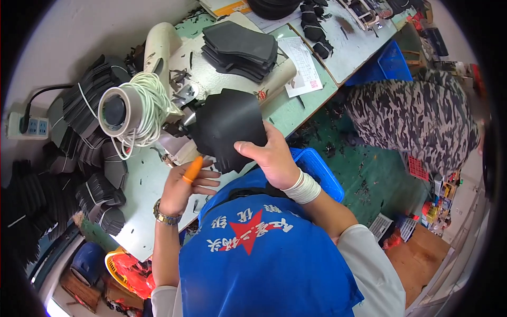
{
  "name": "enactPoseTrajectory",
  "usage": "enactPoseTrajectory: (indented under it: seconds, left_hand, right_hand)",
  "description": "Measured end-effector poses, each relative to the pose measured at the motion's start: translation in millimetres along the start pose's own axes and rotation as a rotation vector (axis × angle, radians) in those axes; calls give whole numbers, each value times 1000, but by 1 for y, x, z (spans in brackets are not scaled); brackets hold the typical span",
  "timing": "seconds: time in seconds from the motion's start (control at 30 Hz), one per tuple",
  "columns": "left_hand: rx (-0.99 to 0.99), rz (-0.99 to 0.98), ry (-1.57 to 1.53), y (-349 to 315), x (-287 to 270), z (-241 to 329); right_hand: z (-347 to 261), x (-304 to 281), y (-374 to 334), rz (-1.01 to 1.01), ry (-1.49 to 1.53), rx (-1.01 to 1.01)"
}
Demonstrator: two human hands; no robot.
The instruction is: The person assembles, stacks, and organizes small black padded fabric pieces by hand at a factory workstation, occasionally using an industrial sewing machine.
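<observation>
Right-hand grip: right hand (279, 161) pinches the black sheet piece (229, 119), thumb on top, fingers mostly hidden beneath. Held at one side only, so the far end could sag or swing.
Left-hand grip: left hand (179, 190) holds nothing I can see, palm up, fingers spread by the piece's lower edge. Contact: can't tell. Its orange finger cover (193, 169) could snag an edge if loose.
Black sheet piece: in front of the machine, hiding part of it. Lower edge looks stepped; one layer or several, can't tell. If several, a light pinch could let them slip.
Metal machine head (186, 126): just beside the piece's left edge. Risk: nick or catch if the piece drifts left; left fingers are near too. Running or not, can't tell.
White cord coil (150, 108): loose loops right by the head. A dangling one could foul it.
Dark stack (240, 47): on the machine's pale top, edges uneven. A bump could slide the upper pieces off.
Worktop (138, 232): dark scraps about; could stick to a piece.
Blue basket (319, 171): below the right forearm; a dropped piece might land there.
</observation>
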State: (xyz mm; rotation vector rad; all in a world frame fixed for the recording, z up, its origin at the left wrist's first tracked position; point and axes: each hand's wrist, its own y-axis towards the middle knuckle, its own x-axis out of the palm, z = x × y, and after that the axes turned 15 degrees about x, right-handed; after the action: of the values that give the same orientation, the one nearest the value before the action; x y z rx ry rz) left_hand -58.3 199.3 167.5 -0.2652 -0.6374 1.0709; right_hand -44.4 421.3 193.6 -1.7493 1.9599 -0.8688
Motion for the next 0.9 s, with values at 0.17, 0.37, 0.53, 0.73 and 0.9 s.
enactPoseTrajectory:
  seconds: [0.17, 0.37, 0.53, 0.73, 0.9]
  left_hand:
    - [468, 40, 210, 1, 46, -13]
    - [493, -82, 613, -38, -10, -3]
    - [-227, -202, 608, -56, -105, -51]
    - [576, 71, 1465, -68, -102, -75]
    - [292, 112, 708, -79, -73, -16]
  right_hand:
    - [32, 4, -2, -136, -111, -231]
    - [22, -9, -1, -428, -1059, -81]
    - [-20, 1, 51, -106, -836, -506]
    - [-38, 58, 146, -9, -1210, -1130]
    - [-45, 53, 156, -136, -1233, -1090]
